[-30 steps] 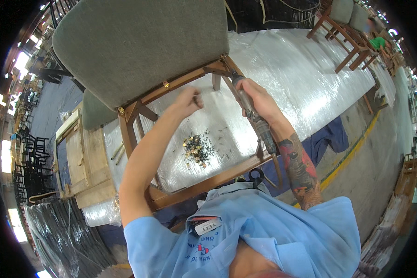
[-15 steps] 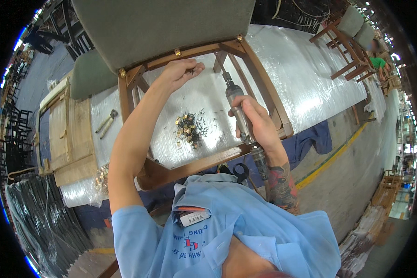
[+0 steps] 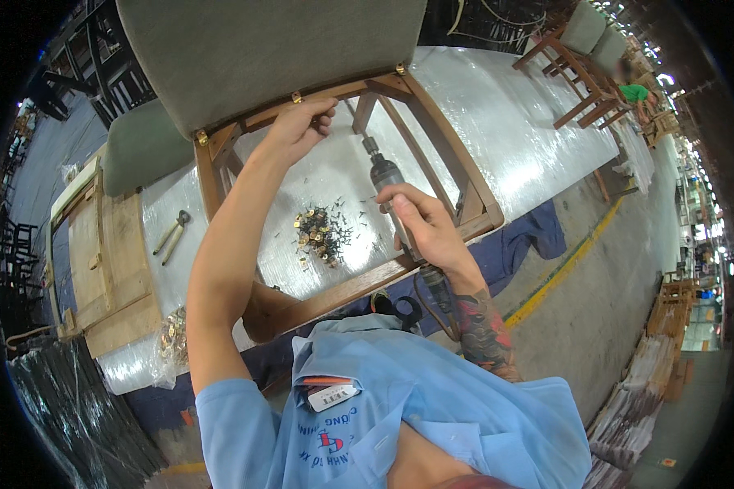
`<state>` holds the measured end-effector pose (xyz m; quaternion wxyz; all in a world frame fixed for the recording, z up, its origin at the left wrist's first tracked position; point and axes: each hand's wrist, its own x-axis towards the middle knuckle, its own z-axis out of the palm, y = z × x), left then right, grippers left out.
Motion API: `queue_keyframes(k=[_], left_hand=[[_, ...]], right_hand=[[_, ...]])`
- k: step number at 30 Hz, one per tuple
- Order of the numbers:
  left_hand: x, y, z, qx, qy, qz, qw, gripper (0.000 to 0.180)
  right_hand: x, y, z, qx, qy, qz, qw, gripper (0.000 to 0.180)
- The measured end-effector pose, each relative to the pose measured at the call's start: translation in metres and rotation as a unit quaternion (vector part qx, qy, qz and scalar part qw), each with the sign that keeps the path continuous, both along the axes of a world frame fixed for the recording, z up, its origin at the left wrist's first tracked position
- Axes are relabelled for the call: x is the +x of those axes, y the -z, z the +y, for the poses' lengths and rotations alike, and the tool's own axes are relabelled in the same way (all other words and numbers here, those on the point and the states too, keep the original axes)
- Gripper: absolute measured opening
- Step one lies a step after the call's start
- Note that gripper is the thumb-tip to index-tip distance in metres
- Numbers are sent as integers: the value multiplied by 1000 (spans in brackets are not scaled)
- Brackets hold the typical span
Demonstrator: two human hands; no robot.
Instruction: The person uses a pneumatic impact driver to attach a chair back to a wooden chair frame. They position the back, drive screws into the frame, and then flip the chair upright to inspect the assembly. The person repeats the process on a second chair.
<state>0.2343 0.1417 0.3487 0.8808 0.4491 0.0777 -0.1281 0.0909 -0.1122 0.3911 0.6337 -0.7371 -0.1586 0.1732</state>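
Note:
My right hand (image 3: 422,224) is wrapped round an air screwdriver (image 3: 386,169), its bit end pointing up and away from me, inside the opening of a wooden chair frame (image 3: 334,306). My left hand (image 3: 300,130), its fingers curled in, is at the frame's far rail, just below a brass bracket (image 3: 297,97). Small dark screws showed in its palm a moment earlier; the closed fingers mostly hide them now. A grey upholstered panel (image 3: 269,41) rises behind that rail. A pile of dark screws and brass pieces (image 3: 322,232) lies within the frame.
Pincers (image 3: 171,236) lie on the plastic-wrapped tabletop (image 3: 538,147) left of the frame. Nearby are a wooden panel (image 3: 110,253), a grey cushion (image 3: 151,143) and a clear bag of brass pieces (image 3: 174,336). Wooden chairs (image 3: 583,81) stand far right, near a person in green (image 3: 634,94).
The fingers of my left hand have curled further in. My right hand has drawn the screwdriver slightly back toward me. The whole view has shifted a little.

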Motion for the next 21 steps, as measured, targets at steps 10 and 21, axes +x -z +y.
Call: queue_keyframes(k=[10, 21], left_hand=[[-13, -25, -16, 39, -65, -4, 997, 27], [-8, -19, -14, 65, -67, -33, 995, 38]], right_hand=[[-4, -11, -6, -40, -37, -18, 998, 31], [2, 13, -6, 31, -51, -124, 990, 34]])
